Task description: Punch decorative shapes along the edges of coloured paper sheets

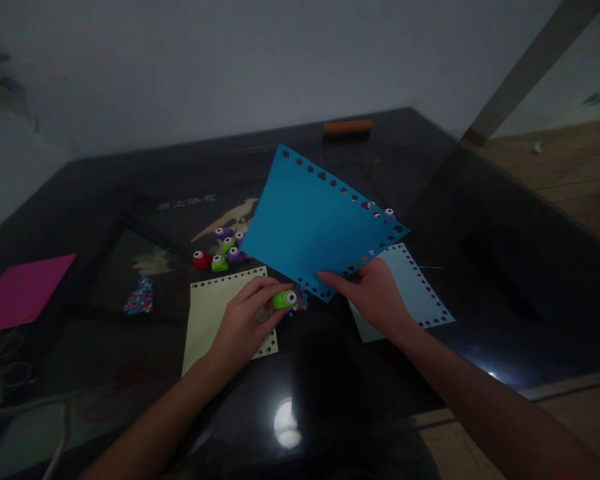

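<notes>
Your left hand (pixel 247 320) closes on a green punch (pixel 284 299) at the near edge of the blue sheet (pixel 310 223), which your right hand (pixel 375 297) pinches and holds tilted over the middle of the surface (pixel 505 267). Two edges already show cutouts, and the near one looks partly punched. The yellow sheet (pixel 215 313) and pale sheet (pixel 415 293) lie flat beneath, their borders done.

- The left hand (pixel 245 320) is gripping a green paper punch (pixel 284 299) at frame centre.
- The right hand (pixel 375 297) is holding up a blue sheet (pixel 310 220) by its punched lower edge.
- A yellow sheet (pixel 210 320) is lying under the left hand.
- More punches (pixel 223 250) are sitting left of centre.
</notes>
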